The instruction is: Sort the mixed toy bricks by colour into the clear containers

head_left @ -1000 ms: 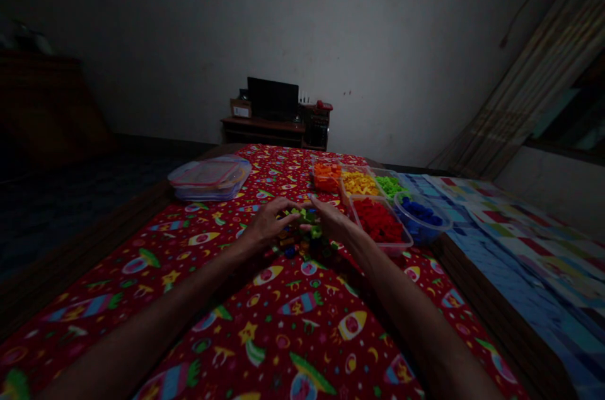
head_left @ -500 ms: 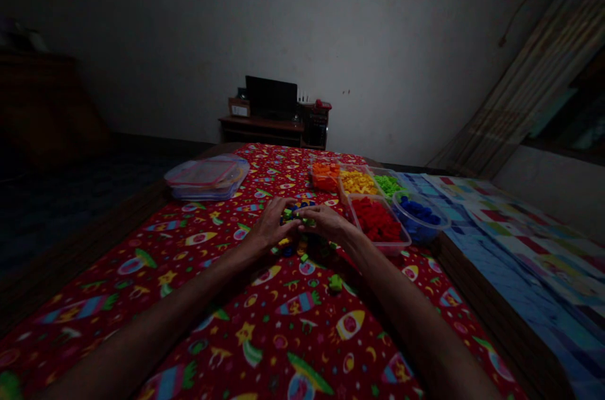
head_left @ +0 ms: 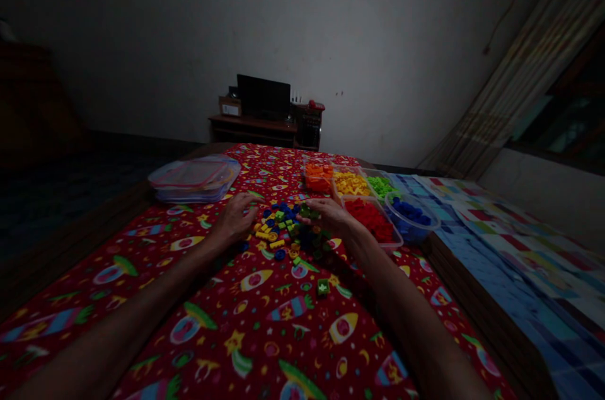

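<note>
"Red, rocket-printed cloth covered the surface, didn't it?"

"It did. A pile of mixed bricks lay on it, between the two hands."

"How was the left grip?"

"Palm down on the cloth, just left of the pile, with the fingers loose and bent. Nothing showed in it."

"And the right grip?"

"At the pile's right edge, with its fingertips among some green pieces at the far side. The room was too dim, so I could not tell whether it pinched one or only touched them."

"What stood nearby?"

"Clear tubs, just right of that hand. The red bricks were nearest, with blue bricks in a round tub beside them. Behind those ran a row of orange bricks, yellow bricks and lime bricks. A clear plastic stack, boxes or lids, sat at the far left, apart from the pile. One lone green brick lay on the cloth, nearer the person than the pile."
</note>
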Demonstrator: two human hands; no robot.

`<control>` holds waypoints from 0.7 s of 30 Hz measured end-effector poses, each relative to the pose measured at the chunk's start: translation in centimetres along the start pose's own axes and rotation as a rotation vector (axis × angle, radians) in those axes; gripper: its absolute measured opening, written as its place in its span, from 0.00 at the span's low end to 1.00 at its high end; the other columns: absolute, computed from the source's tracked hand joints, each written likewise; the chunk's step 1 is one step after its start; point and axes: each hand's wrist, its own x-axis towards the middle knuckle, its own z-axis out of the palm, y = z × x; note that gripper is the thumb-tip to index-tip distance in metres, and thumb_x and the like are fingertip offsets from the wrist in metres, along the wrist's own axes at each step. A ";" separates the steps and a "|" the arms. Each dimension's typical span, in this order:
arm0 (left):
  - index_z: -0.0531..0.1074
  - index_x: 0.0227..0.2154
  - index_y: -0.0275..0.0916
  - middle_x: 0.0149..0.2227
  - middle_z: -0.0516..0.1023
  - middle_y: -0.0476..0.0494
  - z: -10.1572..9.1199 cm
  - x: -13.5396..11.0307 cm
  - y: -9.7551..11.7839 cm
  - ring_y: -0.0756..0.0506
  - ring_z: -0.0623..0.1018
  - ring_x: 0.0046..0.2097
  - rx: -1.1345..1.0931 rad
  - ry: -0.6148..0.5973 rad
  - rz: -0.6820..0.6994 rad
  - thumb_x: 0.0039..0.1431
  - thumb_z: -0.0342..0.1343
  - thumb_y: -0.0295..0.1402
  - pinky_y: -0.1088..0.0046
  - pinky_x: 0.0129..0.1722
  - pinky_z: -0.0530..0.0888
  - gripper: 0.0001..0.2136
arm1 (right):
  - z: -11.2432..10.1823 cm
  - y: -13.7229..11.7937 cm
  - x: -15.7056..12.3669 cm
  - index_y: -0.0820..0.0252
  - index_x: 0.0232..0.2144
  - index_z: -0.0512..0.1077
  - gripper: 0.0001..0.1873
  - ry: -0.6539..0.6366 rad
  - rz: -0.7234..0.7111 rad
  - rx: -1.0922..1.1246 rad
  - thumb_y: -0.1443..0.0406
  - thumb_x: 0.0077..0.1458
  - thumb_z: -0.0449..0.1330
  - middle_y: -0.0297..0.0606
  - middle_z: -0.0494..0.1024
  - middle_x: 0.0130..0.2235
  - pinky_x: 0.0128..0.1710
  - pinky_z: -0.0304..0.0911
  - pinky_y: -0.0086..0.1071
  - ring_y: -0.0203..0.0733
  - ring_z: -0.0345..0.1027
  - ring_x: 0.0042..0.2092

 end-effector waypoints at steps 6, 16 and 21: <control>0.75 0.35 0.37 0.40 0.77 0.37 0.5 -1.0 -2.2 0.39 0.76 0.42 -0.010 -0.053 -0.187 0.51 0.46 0.42 0.64 0.42 0.74 0.18 | -4.1 -5.7 -0.8 0.63 0.27 0.72 0.03 0.159 -0.208 -0.134 0.69 0.50 0.63 0.34 0.75 0.28 0.36 0.71 0.29 0.32 0.71 0.30; 0.76 0.32 0.38 0.38 0.79 0.38 1.6 -1.2 -2.9 0.40 0.77 0.42 0.039 -0.063 -0.156 0.50 0.44 0.43 0.64 0.43 0.74 0.18 | -16.6 -12.9 0.8 0.70 0.25 0.73 0.03 0.872 -0.054 -0.963 0.72 0.49 0.62 0.35 0.69 0.18 0.30 0.69 0.31 0.39 0.71 0.26; 0.76 0.32 0.38 0.37 0.78 0.38 1.6 -1.2 -2.8 0.40 0.76 0.41 0.072 -0.051 -0.140 0.52 0.42 0.43 0.64 0.43 0.74 0.19 | -16.3 -13.5 1.1 0.72 0.39 0.76 0.13 0.892 -0.066 -1.230 0.67 0.53 0.60 0.48 0.78 0.33 0.34 0.68 0.31 0.45 0.74 0.36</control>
